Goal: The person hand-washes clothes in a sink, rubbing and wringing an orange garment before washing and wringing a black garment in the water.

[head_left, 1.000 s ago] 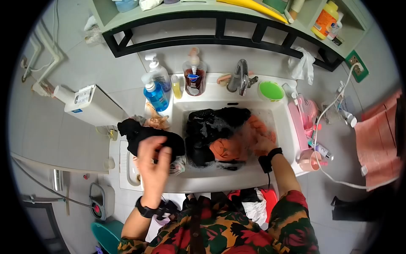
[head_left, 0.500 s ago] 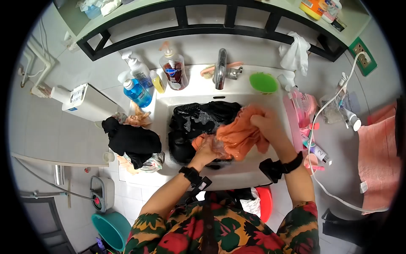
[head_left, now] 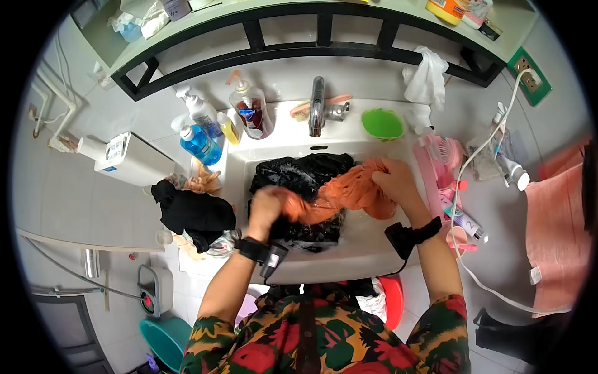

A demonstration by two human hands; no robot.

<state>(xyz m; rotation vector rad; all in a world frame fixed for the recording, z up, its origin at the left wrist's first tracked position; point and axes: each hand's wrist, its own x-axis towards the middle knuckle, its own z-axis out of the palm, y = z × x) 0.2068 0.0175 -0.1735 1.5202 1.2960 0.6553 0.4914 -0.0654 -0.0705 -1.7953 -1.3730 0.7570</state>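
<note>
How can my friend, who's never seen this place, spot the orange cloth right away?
Find the big white sink with the silver tap at its back. Over the basin, look between the person's left hand and right hand. The orange cloth is the crumpled one there, bright orange, unlike the black clothes next to it in the sink.

A green shelf (head_left: pixel 514 37) with a black frame (head_left: pixel 324 28) crossed the far wall (head_left: pixel 289 75); the floor (head_left: pixel 413 319) was pale-tiled; near left stood perhaps a door (head_left: pixel 62 324).
</note>
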